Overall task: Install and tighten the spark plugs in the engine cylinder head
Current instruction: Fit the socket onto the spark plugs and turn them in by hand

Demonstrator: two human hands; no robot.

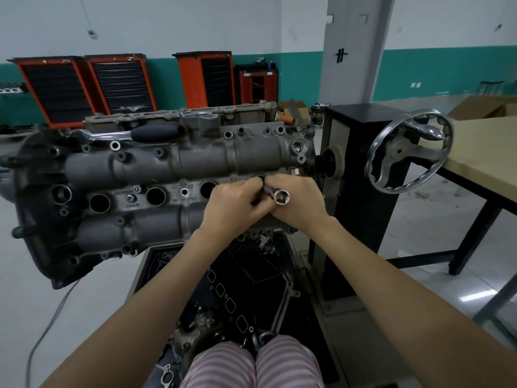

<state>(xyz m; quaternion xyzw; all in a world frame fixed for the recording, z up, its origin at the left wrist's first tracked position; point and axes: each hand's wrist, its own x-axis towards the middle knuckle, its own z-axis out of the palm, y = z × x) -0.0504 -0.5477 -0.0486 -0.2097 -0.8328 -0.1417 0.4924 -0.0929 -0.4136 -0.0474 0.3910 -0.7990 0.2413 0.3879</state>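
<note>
Head view shows our left hand (233, 207) and right hand (293, 203) both curled round the socket tool (275, 193), slanted into the rightmost well of the cylinder head (156, 169). We judge it rigid, slick steel; grip the shank.

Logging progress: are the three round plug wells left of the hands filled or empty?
They look empty: the three round plug wells in the grey cylinder head show only dark openings; their bottoms cannot be seen.

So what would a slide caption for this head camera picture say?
Both hands, left hand and right hand, hold a socket extension at the cylinder head.
</note>
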